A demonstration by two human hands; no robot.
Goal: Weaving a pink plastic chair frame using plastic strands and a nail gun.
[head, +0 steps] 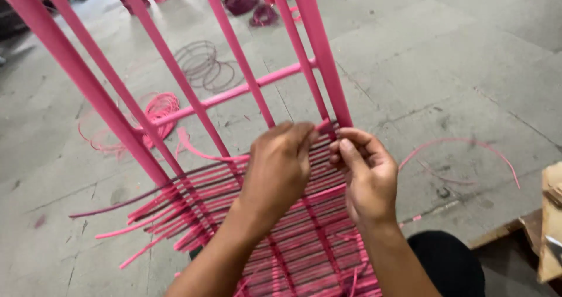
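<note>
both hands pinched one pink strip (pixel 324 125) lying crosswise against the upright frame bar (pixel 328 63); right hand (pixel 366 174) sat nearer the bar than left hand (pixel 280 167).

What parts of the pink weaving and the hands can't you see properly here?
All in the head view:
- Strip end: the left hand and right hand cover where the pink strip is pinched, so each grip is unclear.
- Pink frame: its bar tops are cut off by the top edge.
- Woven strips: the lower part runs off the bottom edge, behind the forearms.
- Coils on the floor: the far ones are too small to make out.
</note>
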